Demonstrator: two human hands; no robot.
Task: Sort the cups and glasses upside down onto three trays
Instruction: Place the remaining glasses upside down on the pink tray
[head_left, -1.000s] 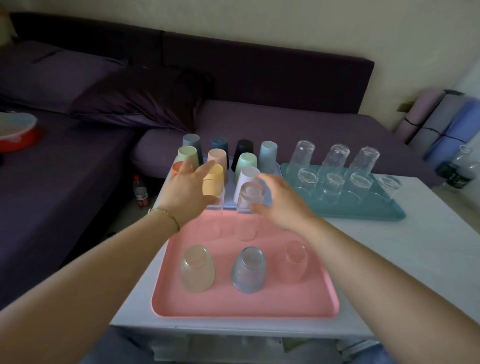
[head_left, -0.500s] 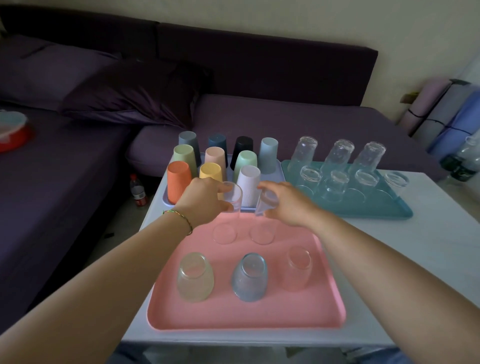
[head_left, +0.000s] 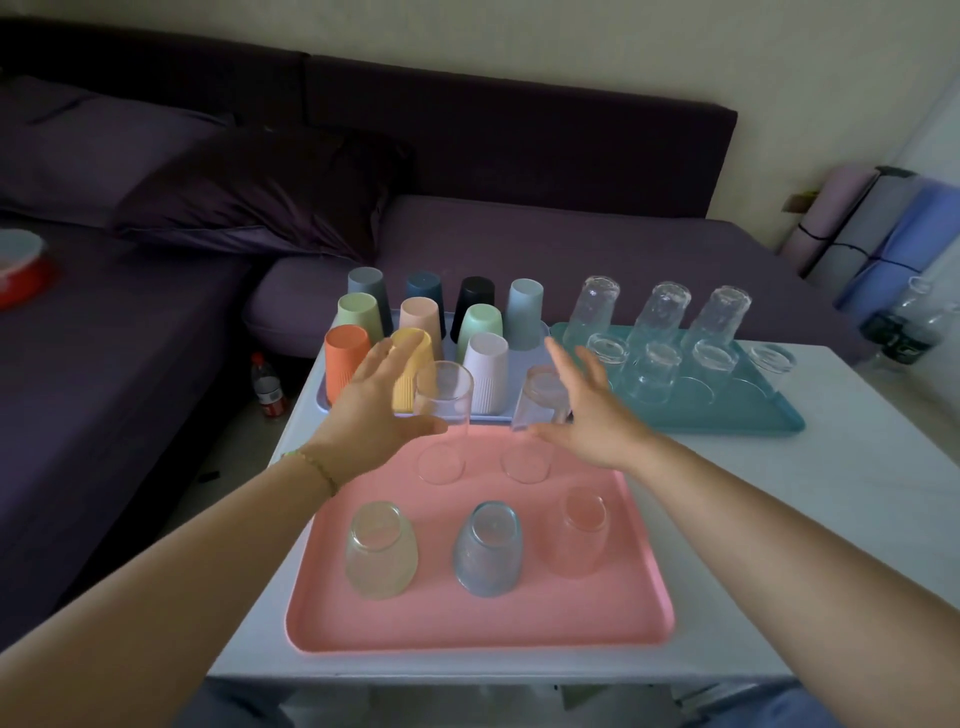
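- A person's left hand hovers at 11 o'clock over the pink tray. Its fingers are straight and spread, released and grasping nothing.
- Its thumb lies just beside the wall of the left clear glass; whether the two touch cannot be told.
- The right hand mirrors it at 1 o'clock, fingers fanned wide and released. The right clear glass stands just beside the palm and thumb.
- Both clear glasses stand upside down, side by side, in the tray's far row at 12 o'clock.
- In the near row, toward 6 o'clock, three tinted glasses sit mouth-down and apart: a yellowish glass at left, a blue glass in the middle and a pink glass at right.
- A pale blue tray at 12 o'clock beyond the pink one carries inverted coloured cups in three rows.
- A teal tray at 2 o'clock carries upturned transparent glasses in two rows.
- All three trays rest on a white tabletop. A beaded bracelet circles the left wrist.
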